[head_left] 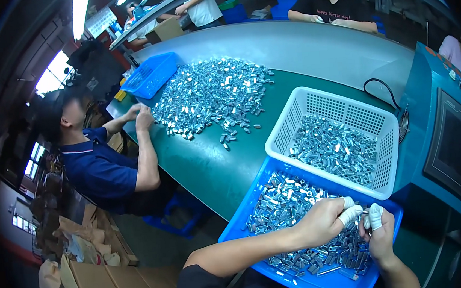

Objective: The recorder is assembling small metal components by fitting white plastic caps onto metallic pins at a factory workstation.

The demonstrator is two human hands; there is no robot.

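Note:
My left hand and my right hand meet fingertip to fingertip over the right part of a blue tray. The tray is full of small shiny metal parts. White finger cots cover the fingertips of both hands. A small metal part is pinched between them, mostly hidden by the fingers. Just beyond the tray, partly overlapping its far edge, stands a white mesh basket holding more of the same parts.
A green curved table carries a big loose heap of metal parts and a blue bin. A seated person in a dark blue shirt works at the heap; others sit beyond. A blue machine stands at right, cardboard boxes lower left.

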